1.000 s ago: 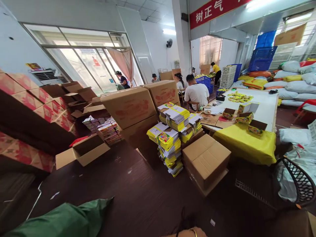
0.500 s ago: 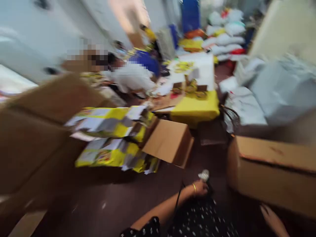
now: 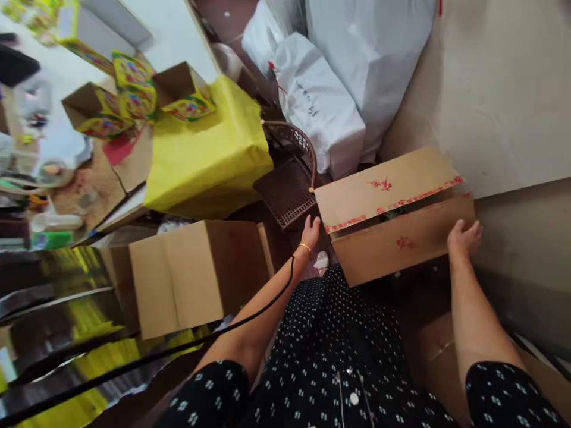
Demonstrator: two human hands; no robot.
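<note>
A brown cardboard box (image 3: pixel 404 242) with red print lies across in front of my body, its top flaps parted by a dark gap. My right hand (image 3: pixel 464 239) grips the right end of this box, thumb against its front side. Just off the box's left end is my left hand (image 3: pixel 311 232), with a gold bangle at its wrist. Its thumb and fingers are apart and hold nothing. A black cord (image 3: pixel 250 318) runs across my left forearm. What lies inside the box is too dark to make out.
Another cardboard box (image 3: pixel 178 279) stands at left, by stacked yellow packaging (image 3: pixel 89 362). Behind it is a table with a yellow cover (image 3: pixel 209 154) and small open cartons (image 3: pixel 185 98). A brown woven chair (image 3: pixel 285 193) and white sacks (image 3: pixel 316 101) stand beyond my box.
My view has swung right and down to the printed box. My left hand has moved from my lap to the box's left end; my right hand has come up onto its right end.
</note>
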